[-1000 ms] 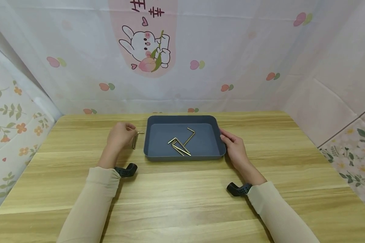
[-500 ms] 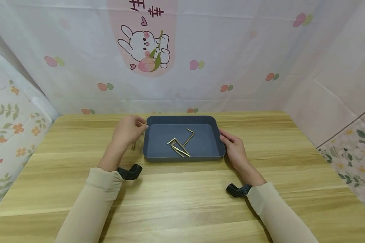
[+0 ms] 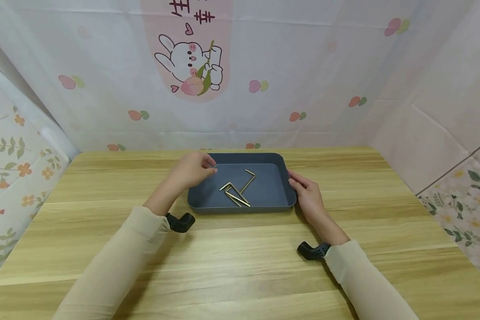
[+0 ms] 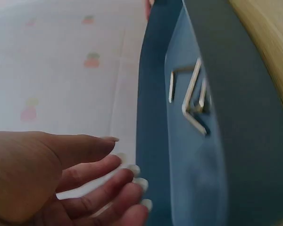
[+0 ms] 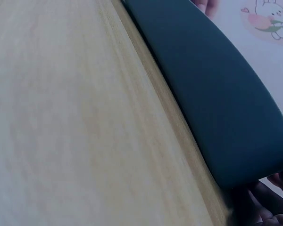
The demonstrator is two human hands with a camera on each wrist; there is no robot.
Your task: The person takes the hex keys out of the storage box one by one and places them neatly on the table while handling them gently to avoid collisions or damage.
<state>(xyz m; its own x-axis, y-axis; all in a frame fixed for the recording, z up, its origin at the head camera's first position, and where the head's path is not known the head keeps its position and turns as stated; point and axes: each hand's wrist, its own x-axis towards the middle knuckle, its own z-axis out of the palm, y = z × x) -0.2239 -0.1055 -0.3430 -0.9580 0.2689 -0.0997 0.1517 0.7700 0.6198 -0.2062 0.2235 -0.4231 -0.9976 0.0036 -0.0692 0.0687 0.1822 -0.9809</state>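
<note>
A dark blue-grey rectangular tray (image 3: 264, 180) sits on the wooden table, holding several brass-coloured L-shaped Allen keys (image 3: 238, 194) left of its middle. My left hand (image 3: 192, 171) is over the tray's left end, thumb and forefinger close together. In the left wrist view the fingers (image 4: 92, 176) are bent, and no Allen key shows plainly between them. At the tray's right end, my right hand (image 3: 310, 193) grips the rim with thumb and fingers. In the right wrist view those fingers (image 5: 273, 202) are partly hidden by the tray wall (image 5: 212, 94).
The table (image 3: 240, 266) extends in front of the tray and to both sides. A white patterned cloth (image 3: 256, 58) hangs behind it, with more cloth at left and right. Each wrist wears a black camera mount (image 3: 182, 222). My left forearm covers the table just left of the tray.
My left hand has moved right from beside loose Allen keys on the table, past the tray's left rim, to above the tray. The right hand holds still.
</note>
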